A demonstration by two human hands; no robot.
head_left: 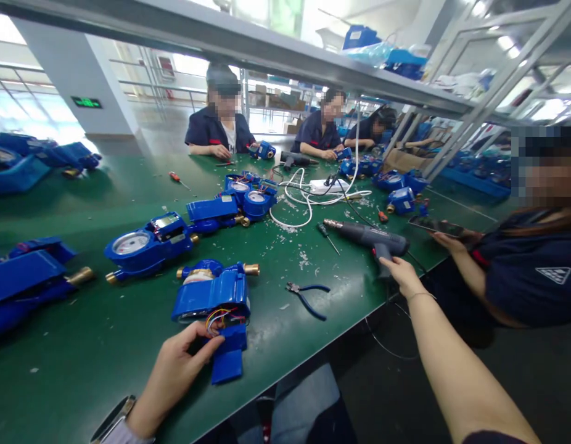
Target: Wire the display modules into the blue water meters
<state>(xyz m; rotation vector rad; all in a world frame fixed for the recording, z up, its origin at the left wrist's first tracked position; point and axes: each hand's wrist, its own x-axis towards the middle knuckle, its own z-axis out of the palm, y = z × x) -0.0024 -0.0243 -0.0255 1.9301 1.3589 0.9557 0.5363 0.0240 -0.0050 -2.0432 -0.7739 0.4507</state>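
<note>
The left hand [181, 357] is at the near end of a blue water meter [209, 296] that lies on the green table [276, 345]. Its thumb and finger are pinched together on thin wires [216, 317], which are red, yellow and white. The wires come out of the meter, next to a small blue flap [227, 367] that points to the table's edge. The right hand [403, 276] is well apart from the left. It is wrapped around the handle of a dark heat gun [371, 237], and the gun's metal nose points left.

Blue cutters [313, 300] lie between the two hands with their handles spread. A thin screwdriver [329, 239] lies near the gun's nose. White scraps [304, 260] are all around there. More blue meters [149, 243] sit to the left. On the right, another person [526, 271] holds a flat, dark thing [436, 227].
</note>
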